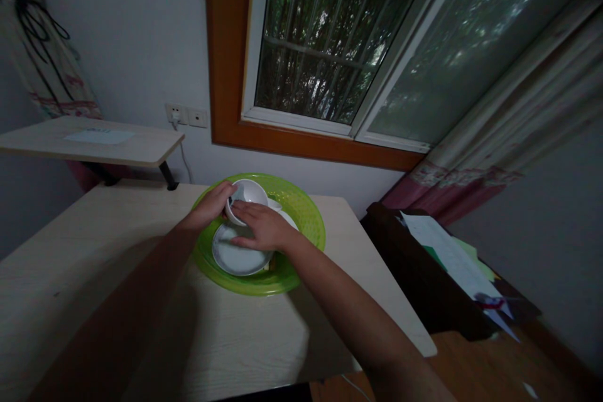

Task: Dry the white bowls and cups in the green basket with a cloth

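A small white bowl [254, 191] is tilted in my left hand [213, 206], whose fingers are closed on its left side. My right hand [264, 226] reaches over the bowl's near side. Its fingers are stretched out against the bowl and its thumb stands apart. Inside the bowl, near the right fingertips, is a greyish-blue patch [239, 193] that looks like a cloth. Below both hands, a larger white dish [238, 259] lies in a green plastic basin [308, 220]. Another white dish [289, 220] is partly hidden behind my right hand. A small white piece [274, 204], perhaps a spoon, shows beside the bowl.
The basin stands on a pale wooden table [235, 339] against the wall. A raised shelf [155, 144] holds a paper at the left. Beyond the basin is a barred window [325, 44]. To the right, papers [452, 257] lie on a dark cabinet [409, 276] near a curtain [509, 107].
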`<state>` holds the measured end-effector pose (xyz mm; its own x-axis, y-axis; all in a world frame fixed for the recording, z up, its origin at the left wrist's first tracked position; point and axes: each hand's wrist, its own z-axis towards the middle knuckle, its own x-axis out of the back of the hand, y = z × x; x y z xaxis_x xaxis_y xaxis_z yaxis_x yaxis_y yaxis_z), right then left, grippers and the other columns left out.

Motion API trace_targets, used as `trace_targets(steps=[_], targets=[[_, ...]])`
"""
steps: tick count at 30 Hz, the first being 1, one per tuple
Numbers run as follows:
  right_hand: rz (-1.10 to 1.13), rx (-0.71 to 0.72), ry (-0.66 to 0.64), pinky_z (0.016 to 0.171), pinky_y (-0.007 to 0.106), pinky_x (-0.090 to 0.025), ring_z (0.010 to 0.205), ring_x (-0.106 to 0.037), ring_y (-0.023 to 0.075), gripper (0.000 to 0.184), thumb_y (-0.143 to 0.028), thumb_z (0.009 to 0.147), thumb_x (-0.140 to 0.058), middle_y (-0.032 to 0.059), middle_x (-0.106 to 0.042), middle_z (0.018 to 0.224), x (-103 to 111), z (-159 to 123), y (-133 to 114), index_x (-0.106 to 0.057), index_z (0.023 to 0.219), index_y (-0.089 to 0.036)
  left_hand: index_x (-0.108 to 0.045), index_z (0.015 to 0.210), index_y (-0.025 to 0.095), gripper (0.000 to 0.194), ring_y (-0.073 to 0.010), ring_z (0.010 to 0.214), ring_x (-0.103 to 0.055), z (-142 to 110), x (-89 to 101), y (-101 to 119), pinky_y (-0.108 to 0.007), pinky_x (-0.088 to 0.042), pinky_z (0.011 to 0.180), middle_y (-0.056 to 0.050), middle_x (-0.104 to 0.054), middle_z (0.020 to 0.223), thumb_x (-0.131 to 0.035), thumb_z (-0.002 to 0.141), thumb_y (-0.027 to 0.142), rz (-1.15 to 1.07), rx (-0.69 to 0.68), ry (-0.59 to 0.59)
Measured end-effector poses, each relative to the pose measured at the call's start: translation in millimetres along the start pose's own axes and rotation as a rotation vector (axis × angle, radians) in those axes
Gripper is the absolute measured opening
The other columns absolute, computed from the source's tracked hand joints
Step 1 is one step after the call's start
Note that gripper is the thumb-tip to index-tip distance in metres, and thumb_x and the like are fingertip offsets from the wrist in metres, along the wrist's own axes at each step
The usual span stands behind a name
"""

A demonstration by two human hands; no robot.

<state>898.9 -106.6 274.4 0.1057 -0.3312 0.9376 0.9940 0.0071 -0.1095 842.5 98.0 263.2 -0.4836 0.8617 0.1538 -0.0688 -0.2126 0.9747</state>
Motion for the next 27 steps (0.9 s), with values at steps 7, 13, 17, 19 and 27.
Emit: trace_targets(steps=[7,13,17,19,27], targets=[[-0.180,-0.138,-0.007,0.128,0.056,-0.025,0.154,-0.037,0.0371,0.082,-0.059,0.095,-0.064,0.0183,-0.043,0.165,-10.9,0.0,1.3,-0.042,0.159,-0.013,-0.066,0.094,0.021,0.030,-0.0199,0.064,-0.060,-4.4,-1.0,1.3,-0.029,-0.042,0.051,-0.002,-0.067,0.080,-0.060,0.084,0.049,0.110,-0.015,-0.066],[-0.255,-0.243,0.036,0.126,0.054,-0.027,0.148,-0.043,0.0380,0.076,-0.053,0.093,-0.068,0.0208,-0.051,0.159,-1.2,2.5,-6.8,-0.051,0.151,-0.007,-0.062,0.089,0.022,0.026,-0.0182,0.060,-0.057,-6.0,-1.5,3.1,-0.027,-0.039,0.048,-0.001,-0.062,0.073,-0.060,0.085,0.048,0.056,-0.029,-0.068],[-0.332,-0.309,0.064,0.121,0.052,-0.034,0.141,-0.047,0.0378,0.075,-0.057,0.093,-0.067,0.0232,-0.057,0.151,5.0,5.8,-14.3,-0.055,0.143,-0.002,-0.061,0.096,0.022,0.027,-0.0188,0.065,-0.059,-8.5,-0.5,6.5,-0.026,-0.040,0.047,0.000,-0.062,0.077,-0.055,0.089,0.048,0.049,-0.008,-0.045],[-0.360,-0.337,0.062,0.114,0.051,-0.040,0.135,-0.051,0.0368,0.071,-0.061,0.095,-0.063,0.0233,-0.062,0.144,6.5,7.3,-17.1,-0.059,0.137,-0.004,-0.060,0.097,0.023,0.028,-0.0189,0.065,-0.059,-9.8,0.1,8.6,-0.026,-0.041,0.047,0.000,-0.061,0.076,-0.052,0.090,0.048,0.058,0.004,-0.025],[-0.373,-0.337,0.049,0.096,0.045,-0.045,0.105,-0.065,0.0305,0.056,-0.064,0.102,-0.049,0.0167,-0.074,0.106,9.2,8.7,-19.0,-0.072,0.102,-0.013,-0.060,0.093,0.022,0.027,-0.0183,0.064,-0.057,-10.6,3.1,11.1,-0.026,-0.043,0.050,0.001,-0.059,0.073,-0.051,0.091,0.048,0.149,-0.017,0.099]])
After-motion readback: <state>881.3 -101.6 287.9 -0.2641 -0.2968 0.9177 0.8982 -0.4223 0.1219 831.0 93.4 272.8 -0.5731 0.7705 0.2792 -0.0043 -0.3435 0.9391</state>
